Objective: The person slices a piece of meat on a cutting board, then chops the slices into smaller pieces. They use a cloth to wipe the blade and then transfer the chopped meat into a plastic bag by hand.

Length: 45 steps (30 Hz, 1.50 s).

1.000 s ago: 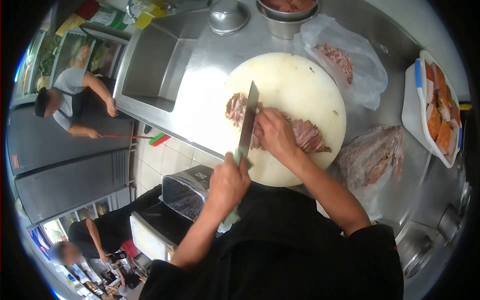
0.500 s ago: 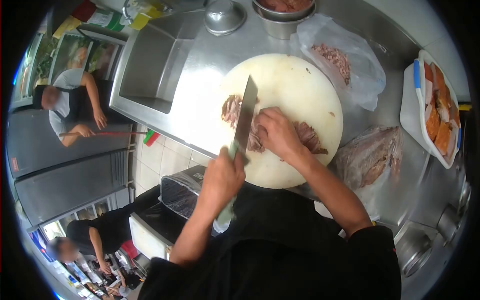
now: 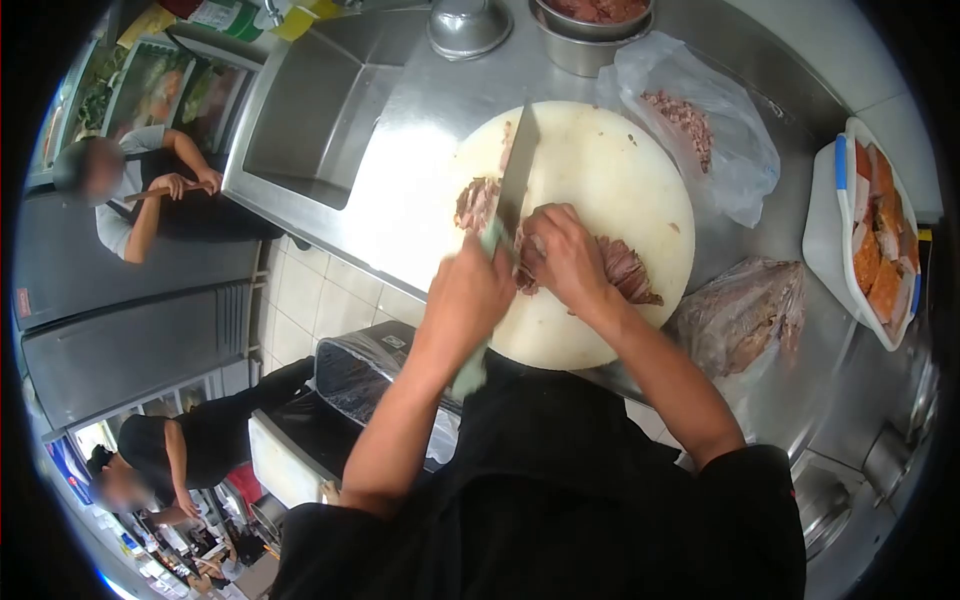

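My left hand [image 3: 470,295] is closed around the handle of a large kitchen knife [image 3: 517,165]. Pale green material shows above and below that fist. The blade stands nearly edge-down over a round white cutting board [image 3: 640,180], between two portions of meat. To its left lies a small heap of sliced meat [image 3: 477,203]. My right hand [image 3: 565,255], fingers curled, presses on the piece of cooked meat [image 3: 625,272] just right of the blade. Part of this meat is hidden under the fingers; its sliced-looking end fans out to the right.
Beyond the board are a clear bag with chopped meat [image 3: 685,125] and metal bowls [image 3: 590,50]. Bagged meat [image 3: 745,315] and a white tub [image 3: 830,235] of browned pieces stand right. A sink [image 3: 300,130], a lined bin [image 3: 360,370] and two people [image 3: 140,190] are left.
My left hand and the knife have moved up and slightly right. My right hand stays on the meat, fingers more curled. The person by the sink has raised the stick in their hands.
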Available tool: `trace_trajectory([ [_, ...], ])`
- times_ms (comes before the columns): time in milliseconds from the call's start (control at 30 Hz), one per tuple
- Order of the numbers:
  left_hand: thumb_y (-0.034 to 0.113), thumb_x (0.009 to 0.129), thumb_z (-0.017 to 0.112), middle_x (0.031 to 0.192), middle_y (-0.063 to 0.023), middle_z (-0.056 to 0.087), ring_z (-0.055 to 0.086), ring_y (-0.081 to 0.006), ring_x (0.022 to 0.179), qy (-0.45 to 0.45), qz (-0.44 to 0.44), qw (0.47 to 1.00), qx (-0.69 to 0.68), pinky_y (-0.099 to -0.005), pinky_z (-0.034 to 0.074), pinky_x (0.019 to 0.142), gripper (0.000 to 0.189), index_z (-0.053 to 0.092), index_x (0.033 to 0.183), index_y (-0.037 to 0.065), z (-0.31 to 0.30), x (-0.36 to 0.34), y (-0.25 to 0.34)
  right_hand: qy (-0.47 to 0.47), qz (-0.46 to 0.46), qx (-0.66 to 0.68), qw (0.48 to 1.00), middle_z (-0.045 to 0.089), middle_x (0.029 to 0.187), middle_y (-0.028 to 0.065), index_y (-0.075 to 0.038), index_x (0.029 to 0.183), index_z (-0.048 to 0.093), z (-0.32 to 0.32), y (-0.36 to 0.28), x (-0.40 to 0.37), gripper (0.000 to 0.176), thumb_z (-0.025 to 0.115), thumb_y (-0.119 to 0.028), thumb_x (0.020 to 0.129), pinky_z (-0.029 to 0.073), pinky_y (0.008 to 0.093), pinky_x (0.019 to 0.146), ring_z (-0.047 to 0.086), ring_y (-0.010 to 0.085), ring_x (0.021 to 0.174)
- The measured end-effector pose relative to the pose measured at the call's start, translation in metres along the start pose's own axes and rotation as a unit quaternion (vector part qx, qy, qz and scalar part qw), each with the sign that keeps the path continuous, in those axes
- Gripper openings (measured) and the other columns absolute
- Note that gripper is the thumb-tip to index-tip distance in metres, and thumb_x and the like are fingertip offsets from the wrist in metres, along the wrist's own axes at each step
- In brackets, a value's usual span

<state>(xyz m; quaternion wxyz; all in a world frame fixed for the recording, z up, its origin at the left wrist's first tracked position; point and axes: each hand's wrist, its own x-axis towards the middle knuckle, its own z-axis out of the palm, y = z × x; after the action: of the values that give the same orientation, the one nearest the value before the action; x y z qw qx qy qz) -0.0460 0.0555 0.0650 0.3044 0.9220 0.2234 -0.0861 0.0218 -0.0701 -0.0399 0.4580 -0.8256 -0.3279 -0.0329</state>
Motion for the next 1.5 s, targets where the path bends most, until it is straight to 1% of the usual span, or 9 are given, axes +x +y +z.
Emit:
trace_trajectory([
  [200,0.02,0.094,0.06,0.066,-0.0362,0.059,0.06,-0.055,0.064,0.004,-0.012,1.0,0.028,-0.0605,0.05,0.06,0.025,0.052,0.091,-0.004,0.037,-0.065,-0.041,-0.01,0.016,0.004,1.0,0.063,0.09,0.0134,0.0,0.081,0.065,0.005,0.002,-0.007,0.014,0.069,0.001,0.068,0.054,0.0403,0.081,0.061,0.0312,0.093],
  [400,0.02,0.096,0.056,0.072,-0.0344,0.062,0.061,-0.0534,0.069,0.088,0.07,0.993,-0.037,-0.0571,0.05,0.063,0.029,0.056,0.099,-0.009,0.036,0.028,-0.006,-0.028,-0.03,-0.005,0.999,0.065,0.093,0.0163,0.002,0.085,0.067,-0.003,0.008,0.001,0.014,0.065,-0.002,0.072,0.054,0.0413,0.082,0.062,0.0333,0.094],
  [467,0.019,0.096,0.055,0.078,-0.0406,0.059,0.061,-0.0556,0.08,0.043,0.041,0.997,-0.039,-0.0575,0.049,0.069,0.031,0.057,0.098,-0.012,0.016,0.027,0.001,-0.083,0.046,0.056,0.994,0.065,0.094,0.0166,0.003,0.087,0.068,-0.014,0.008,0.008,0.015,0.064,-0.001,0.073,0.054,0.042,0.083,0.062,0.0343,0.094],
  [733,0.021,0.095,0.058,0.069,-0.0364,0.061,0.061,-0.0556,0.068,-0.015,-0.033,0.999,0.023,-0.061,0.05,0.065,0.027,0.053,0.095,-0.006,0.034,-0.062,-0.03,-0.04,0.018,0.032,0.999,0.062,0.089,0.0149,0.001,0.087,0.067,-0.005,0.01,-0.006,0.016,0.065,-0.002,0.072,0.053,0.0428,0.082,0.061,0.0341,0.093],
  [933,0.02,0.095,0.056,0.073,-0.0353,0.062,0.062,-0.0534,0.073,0.087,0.053,0.995,-0.02,-0.0567,0.051,0.064,0.029,0.056,0.1,-0.009,0.048,0.031,-0.001,-0.031,-0.034,0.011,0.999,0.064,0.093,0.0176,0.001,0.089,0.068,-0.017,0.009,0.004,0.016,0.064,-0.001,0.074,0.053,0.0437,0.081,0.062,0.0358,0.092],
  [1000,0.02,0.095,0.056,0.074,-0.0359,0.062,0.061,-0.0548,0.074,0.08,0.073,0.994,-0.015,-0.0582,0.051,0.067,0.029,0.057,0.097,-0.009,0.037,0.039,-0.004,-0.103,0.069,0.097,0.988,0.064,0.093,0.0197,0.002,0.092,0.068,-0.034,0.005,0.01,0.016,0.063,-0.001,0.078,0.052,0.0444,0.082,0.063,0.0378,0.089],
  [1100,0.02,0.095,0.056,0.076,-0.0385,0.061,0.061,-0.0569,0.078,-0.018,-0.006,1.0,-0.008,-0.0604,0.05,0.073,0.029,0.056,0.093,-0.009,0.0,-0.008,0.009,-0.087,0.062,0.104,0.989,0.066,0.094,0.0205,0.002,0.1,0.068,-0.032,0.011,0.003,0.02,0.06,0.001,0.082,0.052,0.0437,0.081,0.064,0.0383,0.089],
  [1267,0.019,0.095,0.057,0.07,-0.0371,0.06,0.061,-0.0554,0.069,-0.013,-0.018,0.999,0.029,-0.0611,0.05,0.064,0.026,0.053,0.093,-0.006,0.026,-0.071,-0.023,-0.068,0.035,0.086,0.993,0.066,0.093,0.0193,0.004,0.092,0.069,-0.024,0.019,0.0,0.017,0.058,0.003,0.08,0.052,0.0444,0.084,0.064,0.0376,0.089],
  [1500,0.017,0.093,0.058,0.071,-0.0373,0.06,0.062,-0.0539,0.072,0.097,0.101,0.99,-0.014,-0.0579,0.051,0.065,0.026,0.055,0.098,-0.009,0.045,0.046,-0.001,-0.108,-0.019,0.055,0.992,0.066,0.092,0.0177,0.004,0.088,0.068,-0.028,0.025,0.008,0.012,0.06,0.003,0.079,0.052,0.0433,0.084,0.063,0.0368,0.09],
])
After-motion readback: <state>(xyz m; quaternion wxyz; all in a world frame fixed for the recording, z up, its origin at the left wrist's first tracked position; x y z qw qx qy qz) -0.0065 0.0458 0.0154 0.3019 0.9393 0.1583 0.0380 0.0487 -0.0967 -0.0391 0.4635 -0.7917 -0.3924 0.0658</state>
